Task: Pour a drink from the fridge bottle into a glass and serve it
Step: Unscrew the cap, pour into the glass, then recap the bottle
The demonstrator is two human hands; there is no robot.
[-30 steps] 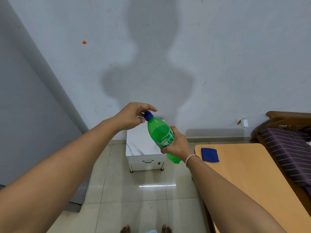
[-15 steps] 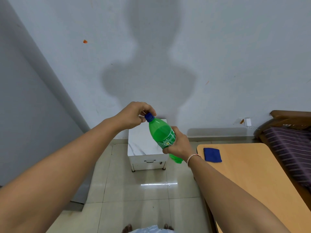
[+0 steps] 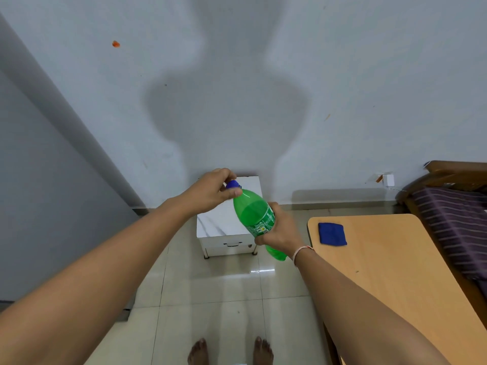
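A green plastic soda bottle (image 3: 253, 214) is held in the air in front of me, tilted with its neck up and to the left. My right hand (image 3: 280, 230) grips its lower body around the label. My left hand (image 3: 210, 192) closes its fingertips around the blue cap (image 3: 233, 184) at the top. Green liquid fills the bottle to about its shoulder. No glass is in view.
A small white cabinet (image 3: 227, 234) with a marble-look top stands against the wall behind the bottle. A wooden table (image 3: 395, 272) at the right carries a folded blue cloth (image 3: 332, 233). A striped couch (image 3: 458, 222) sits at the far right. Tiled floor and my bare feet (image 3: 229, 351) lie below.
My left hand's fingers have shifted around the cap, the thumb now under it. The bottle and both arms stay almost in place while the view tips slightly downward.
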